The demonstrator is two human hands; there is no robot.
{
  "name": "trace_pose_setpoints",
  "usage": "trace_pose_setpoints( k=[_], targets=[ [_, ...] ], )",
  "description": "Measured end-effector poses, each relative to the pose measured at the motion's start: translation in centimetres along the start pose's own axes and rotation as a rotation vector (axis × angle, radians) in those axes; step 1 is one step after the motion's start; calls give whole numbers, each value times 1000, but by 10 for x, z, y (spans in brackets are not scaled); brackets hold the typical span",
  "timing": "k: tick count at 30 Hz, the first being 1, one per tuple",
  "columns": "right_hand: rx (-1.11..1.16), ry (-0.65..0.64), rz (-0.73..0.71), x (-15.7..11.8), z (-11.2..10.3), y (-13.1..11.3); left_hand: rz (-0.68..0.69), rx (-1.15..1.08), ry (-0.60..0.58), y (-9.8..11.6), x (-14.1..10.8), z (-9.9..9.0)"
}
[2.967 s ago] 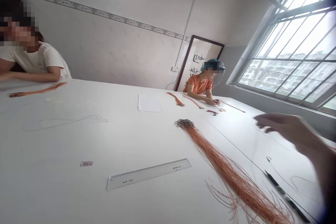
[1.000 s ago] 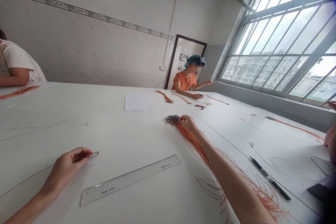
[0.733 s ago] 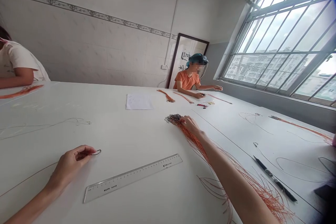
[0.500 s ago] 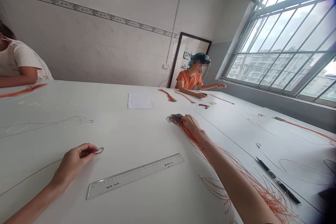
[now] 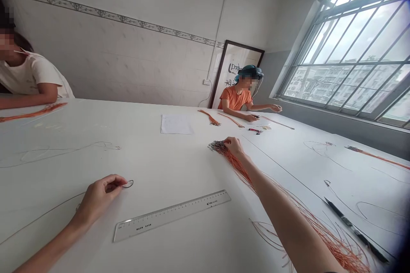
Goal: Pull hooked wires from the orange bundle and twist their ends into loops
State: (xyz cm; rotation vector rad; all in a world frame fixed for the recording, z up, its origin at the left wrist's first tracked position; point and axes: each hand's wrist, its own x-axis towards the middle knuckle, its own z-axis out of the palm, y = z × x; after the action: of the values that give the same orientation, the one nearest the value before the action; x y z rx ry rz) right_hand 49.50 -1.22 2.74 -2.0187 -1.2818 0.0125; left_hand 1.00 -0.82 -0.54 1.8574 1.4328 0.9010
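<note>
My left hand (image 5: 103, 196) is closed in a pinch on a thin cord, whose dark loop (image 5: 129, 184) sticks out past the fingertips; the cord trails off to the lower left. Over the dark-tipped end of a large bundle of orange cords (image 5: 238, 165), my right hand (image 5: 234, 146) has its fingers pressed together at the cords. What exactly those fingers hold is too small to make out. A clear ruler (image 5: 173, 214) lies between my two hands.
A black pen-like tool (image 5: 355, 229) lies at the right. Paper (image 5: 177, 124), smaller orange bundles (image 5: 209, 117) and red-handled pliers (image 5: 255, 131) are farther back on the white table (image 5: 179, 162). One person (image 5: 235, 98) sits across, another (image 5: 48, 74) at the far left.
The whole view has shifted slightly, so things appear farther right. My right hand has moved a little on the bundle's dark end. The left hand keeps its pinch.
</note>
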Motion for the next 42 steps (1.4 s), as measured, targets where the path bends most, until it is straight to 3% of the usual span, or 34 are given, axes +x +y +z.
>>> trace_pose_setpoints(
  k=[4,10,20,33,38,40,42],
  targets=[
    [-66,-67,-20,-7,-4,-6,61,-5,10,0,0,2],
    [-134,-49,-67,-18,-11,-12,83,-10,-8,0,0,2],
    [-291,-70,-23,-28,-13,0,63,-1,-24,1,-1,1],
    [-341,-117,-16,-14,9,-15,82,-58,-1,19,-9,-3],
    [-213,-57,13,-25,8,-39,80,-132,-36,25,-11,-3],
    [-129,-82,-27,-37,15,-62,88,-177,-39,25,-11,-2],
    [-21,-191,-116,-55,30,-94,92,-221,-39,24,-10,-1]
  ],
)
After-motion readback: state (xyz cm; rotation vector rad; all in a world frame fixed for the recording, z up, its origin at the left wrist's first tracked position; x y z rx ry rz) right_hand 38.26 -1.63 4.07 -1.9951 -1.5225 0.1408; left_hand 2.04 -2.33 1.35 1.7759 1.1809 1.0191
